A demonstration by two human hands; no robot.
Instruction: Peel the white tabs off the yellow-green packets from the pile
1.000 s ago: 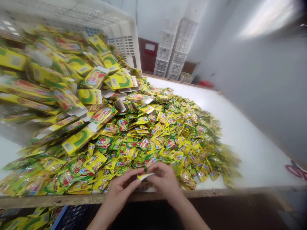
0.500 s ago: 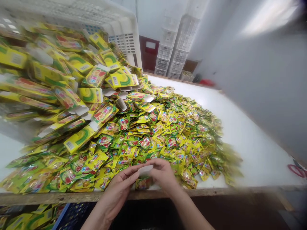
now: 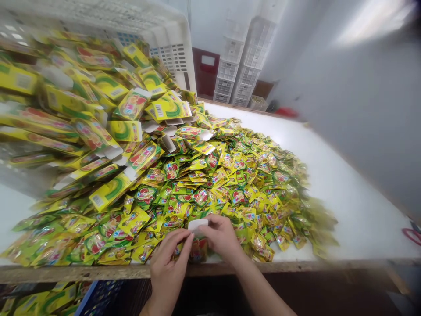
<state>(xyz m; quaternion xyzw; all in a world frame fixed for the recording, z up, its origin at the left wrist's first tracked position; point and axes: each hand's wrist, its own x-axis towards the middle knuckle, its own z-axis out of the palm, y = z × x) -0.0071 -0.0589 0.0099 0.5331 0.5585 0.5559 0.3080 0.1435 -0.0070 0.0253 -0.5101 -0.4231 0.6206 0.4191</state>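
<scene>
Close to the table's front edge, a small candy box (image 3: 198, 251) is upright between my hands, its white flap (image 3: 198, 224) raised. My right hand (image 3: 223, 239) grips the box from its right side, thumb across the front of the flap. My left hand (image 3: 171, 259) is closed in a pinch at the box's left edge, near the base of the flap. Fingers cover much of the box. Just beyond both hands spreads a heap of yellow and green candy sachets (image 3: 200, 197).
On the left, a white plastic crate (image 3: 174, 57) lies tipped, with yellow boxes (image 3: 112, 191) spilling onto the white table (image 3: 348, 210). Below the table edge is a blue crate (image 3: 87, 300) beside more boxes. Stacked white crates (image 3: 245, 74) stand behind; red-handled scissors (image 3: 411, 235) lie far right.
My left hand has turned more upright, its fingertips now pinched lower at the box's left edge. The white flap shows more fully. My right hand keeps its grip.
</scene>
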